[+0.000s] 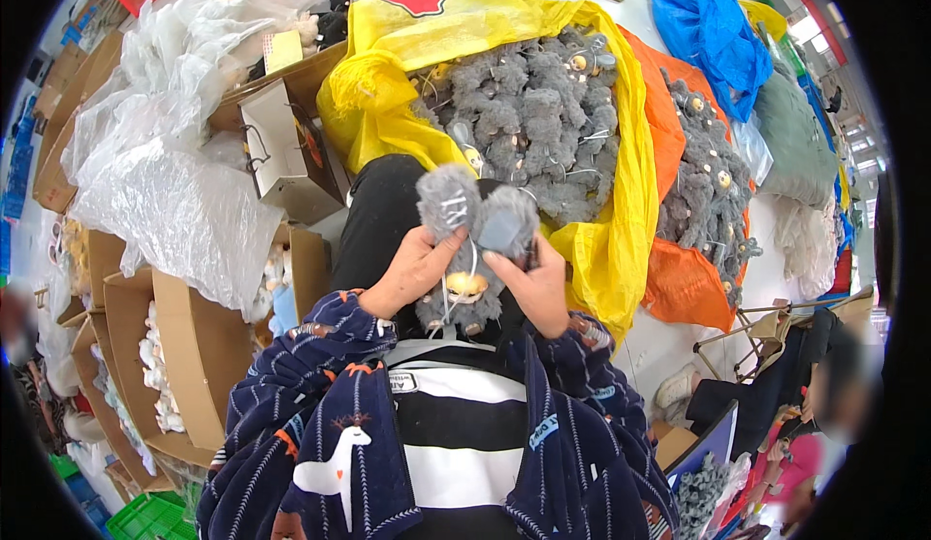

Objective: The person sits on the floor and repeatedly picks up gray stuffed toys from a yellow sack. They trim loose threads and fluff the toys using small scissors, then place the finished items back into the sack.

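A grey furry plush doll with a small tan face lies in my lap against my striped shirt. My left hand pinches the base of one of its rounded furry parts, which has white crossed stitches; whether it is a foot or an ear I cannot tell. My right hand is closed on the matching part, which bears a flat grey patch, with the thumb on its lower edge. A thin white string hangs over the doll between my hands. Just beyond, a yellow sack holds a heap of similar grey dolls.
To the right stands an orange sack of grey dolls, with a blue bag behind. On the left are a paper bag, clear plastic sheeting and cardboard boxes of plush toys. Another person sits at right.
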